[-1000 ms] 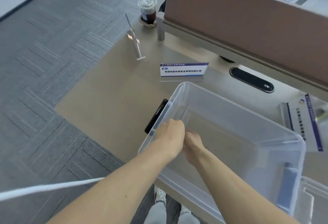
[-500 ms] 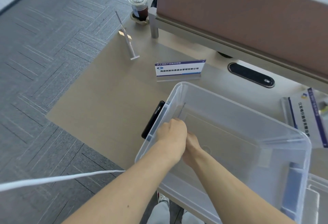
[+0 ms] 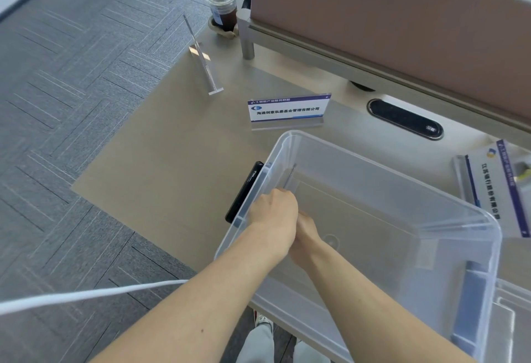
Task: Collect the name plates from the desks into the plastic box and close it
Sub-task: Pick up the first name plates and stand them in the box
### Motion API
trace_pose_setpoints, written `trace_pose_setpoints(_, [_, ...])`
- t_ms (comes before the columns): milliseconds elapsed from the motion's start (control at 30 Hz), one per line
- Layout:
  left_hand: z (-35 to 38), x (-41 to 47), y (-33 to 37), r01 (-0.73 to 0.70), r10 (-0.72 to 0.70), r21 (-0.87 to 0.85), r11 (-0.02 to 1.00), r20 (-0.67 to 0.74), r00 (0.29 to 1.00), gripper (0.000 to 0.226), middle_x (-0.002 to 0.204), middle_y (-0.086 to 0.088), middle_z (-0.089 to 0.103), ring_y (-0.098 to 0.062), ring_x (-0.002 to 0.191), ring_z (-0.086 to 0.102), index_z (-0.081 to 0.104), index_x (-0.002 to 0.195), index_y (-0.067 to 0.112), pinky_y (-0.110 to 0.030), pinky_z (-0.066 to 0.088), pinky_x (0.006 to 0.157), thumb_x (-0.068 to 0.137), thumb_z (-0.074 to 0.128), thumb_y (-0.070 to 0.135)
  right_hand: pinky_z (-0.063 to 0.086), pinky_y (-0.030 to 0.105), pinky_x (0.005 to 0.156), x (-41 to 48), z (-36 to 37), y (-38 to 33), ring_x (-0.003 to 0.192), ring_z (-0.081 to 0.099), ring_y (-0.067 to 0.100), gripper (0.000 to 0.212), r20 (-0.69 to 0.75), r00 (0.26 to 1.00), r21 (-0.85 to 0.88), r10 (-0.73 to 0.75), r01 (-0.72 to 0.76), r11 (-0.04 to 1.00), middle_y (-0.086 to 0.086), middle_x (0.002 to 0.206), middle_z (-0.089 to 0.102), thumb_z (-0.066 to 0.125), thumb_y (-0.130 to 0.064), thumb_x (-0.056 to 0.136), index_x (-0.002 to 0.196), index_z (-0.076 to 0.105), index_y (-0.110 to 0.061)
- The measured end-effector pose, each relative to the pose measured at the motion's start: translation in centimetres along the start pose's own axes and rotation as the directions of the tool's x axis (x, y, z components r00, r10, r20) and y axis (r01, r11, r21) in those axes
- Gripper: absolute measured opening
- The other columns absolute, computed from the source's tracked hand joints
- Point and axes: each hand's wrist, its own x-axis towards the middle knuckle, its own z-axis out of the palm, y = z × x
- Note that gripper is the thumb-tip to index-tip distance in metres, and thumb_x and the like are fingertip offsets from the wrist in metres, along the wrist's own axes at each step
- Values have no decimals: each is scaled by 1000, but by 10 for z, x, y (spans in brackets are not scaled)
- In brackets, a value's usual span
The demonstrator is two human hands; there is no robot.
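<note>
A clear plastic box (image 3: pixel 448 207) stands open on the desk. Both my hands are inside its left end. My left hand (image 3: pixel 273 216) has curled fingers around a thin clear name plate (image 3: pixel 289 176) that stands edge-on along the left wall. My right hand (image 3: pixel 306 233) lies right behind it, with its fingers hidden. A white and blue name plate (image 3: pixel 287 108) stands on the desk beyond the box. Another clear name plate (image 3: pixel 202 59) stands edge-on at the far left. A third name plate (image 3: pixel 500 187) lies to the right of the box.
A black phone (image 3: pixel 244 190) lies against the box's left outer wall. An iced drink cup (image 3: pixel 222 3) stands at the desk's far corner beside the brown partition (image 3: pixel 402 23). The box lid (image 3: pixel 511 322) lies at the lower right. A black cable port (image 3: pixel 405 118) sits behind the box.
Both hands stay at the box's left end with the clear plate. Only the view has shifted a little.
</note>
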Motion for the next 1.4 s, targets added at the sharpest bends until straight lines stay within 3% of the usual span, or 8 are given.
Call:
trace_pose_setpoints(100, [0,0,-1,6,-6,4,1000,0,1000,38,132,-21,63,-39,124,62,51,132,-8,-41,53,87,95,49,-10,47,41,75,0,3,0,85,61,28,36,10,1000,7,2,-2,1000,13,91,65,56,-22,65,99,61,-8])
trace_pose_setpoints(400, [-4,-6,0,47,-46,-84,995,14,999,43,133,-20,60,-39,124,61,48,136,-5,-38,48,80,93,55,-7,54,50,80,-2,1,-2,99,68,37,54,-5,1000,-84,23,-24,996,23,106,70,53,-22,67,116,59,-1])
trace_pose_setpoints(500, [-19,-21,1,50,-55,-224,973,-17,998,40,132,-20,60,-39,123,60,46,134,-1,-40,47,81,94,54,0,40,39,70,-20,-5,-14,83,57,29,42,-3,999,-103,49,-49,993,14,92,63,55,-25,68,105,59,-6])
trace_pose_setpoints(667, [-82,-46,3,-130,78,-472,872,-129,989,39,131,-13,65,-34,123,59,54,131,9,-35,45,96,104,49,37,47,42,90,-72,-39,-51,111,55,23,41,-87,995,-104,-56,47,994,1,129,57,58,-42,95,130,52,-20])
trace_pose_setpoints(767, [-131,-53,20,-204,104,-660,723,-188,977,45,117,-2,73,-26,117,65,69,111,17,-35,48,104,92,54,55,45,43,93,-113,-78,-77,111,57,22,34,-106,984,-73,-146,138,988,5,129,56,51,-42,102,130,50,-23])
trace_pose_setpoints(900, [-168,-72,89,-399,228,-691,603,-330,916,53,106,3,76,-23,107,70,70,94,24,-47,54,101,78,50,70,48,45,99,-176,-158,-102,117,61,25,20,-154,959,32,-239,247,969,5,124,60,51,-39,103,116,54,-24])
trace_pose_setpoints(1067, [-167,-138,201,-539,419,-670,510,-353,836,48,106,2,76,-22,105,71,69,95,24,-46,54,100,77,53,65,50,36,80,-241,-270,-101,99,64,21,31,-270,914,107,-303,341,934,3,118,63,53,-43,101,116,60,-17])
trace_pose_setpoints(1400, [-106,-237,405,-567,560,-723,394,-301,772,24,101,-12,77,-30,95,72,69,88,16,-41,58,90,101,59,34,50,42,90,-375,-501,-46,107,63,27,35,-478,804,194,-352,488,851,8,122,63,51,-40,103,125,57,-13])
